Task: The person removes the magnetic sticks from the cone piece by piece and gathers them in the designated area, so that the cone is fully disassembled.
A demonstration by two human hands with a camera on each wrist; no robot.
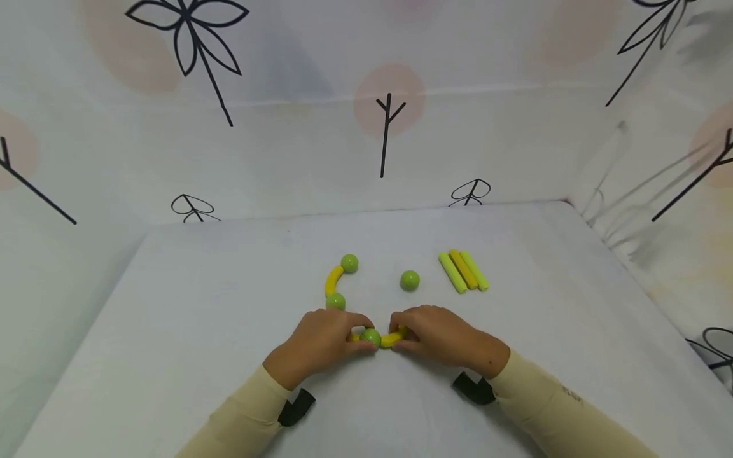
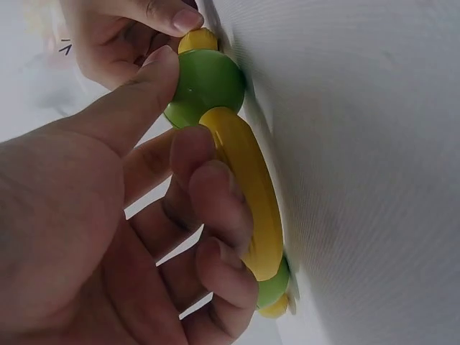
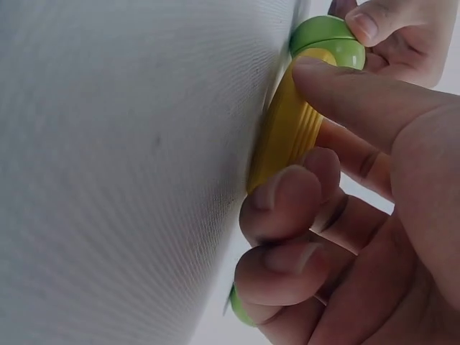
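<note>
My left hand [image 1: 321, 343] pinches a green ball [image 1: 371, 338] between thumb and fingers, low over the white table. My right hand [image 1: 441, 334] grips a curved yellow stick [image 1: 392, 339] whose end meets that ball's right side. Another curved yellow stick [image 2: 253, 198] runs from the ball's other side, under my left fingers in the left wrist view. Just beyond my left hand, a second green ball [image 1: 336, 301] touches a curved yellow stick [image 1: 333, 281], with another green ball [image 1: 349, 263] at its far end.
A loose green ball [image 1: 409, 280] lies beyond my right hand. Farther right, three straight sticks lie side by side: a yellow stick [image 1: 463, 269] between two yellow-green sticks [image 1: 453, 273]. White cloth walls [image 1: 298, 159] with black line drawings stand around the white table [image 1: 189, 318].
</note>
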